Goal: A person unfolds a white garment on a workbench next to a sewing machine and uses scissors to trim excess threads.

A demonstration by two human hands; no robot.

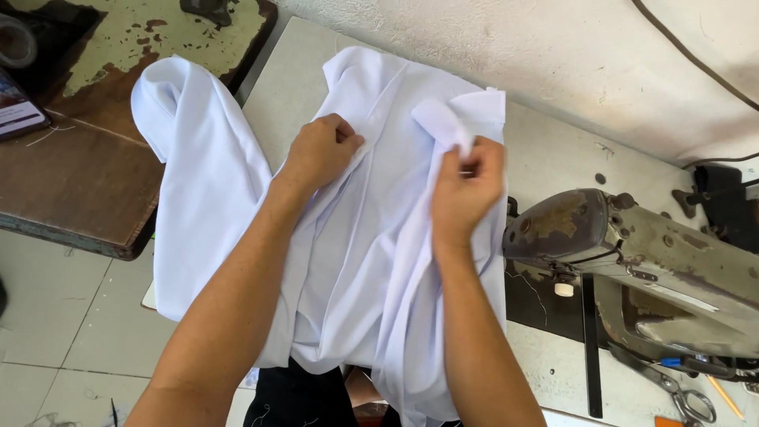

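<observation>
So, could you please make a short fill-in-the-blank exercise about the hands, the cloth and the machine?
1. Both hands grip a cloth of ____ colour.
2. The right hand pinches a folded ____ of the cloth.
3. The sewing machine stands on the person's ____ side.
4. The left hand is closed into a ____.

Missing words: white; edge; right; fist

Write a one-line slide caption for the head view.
Left hand and right hand grip white fabric on a sewing table beside a worn sewing machine.

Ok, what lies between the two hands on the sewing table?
Head view: only white fabric, a creased stretch of it, lies between the left hand and the right hand, which pinches a folded edge.
</observation>
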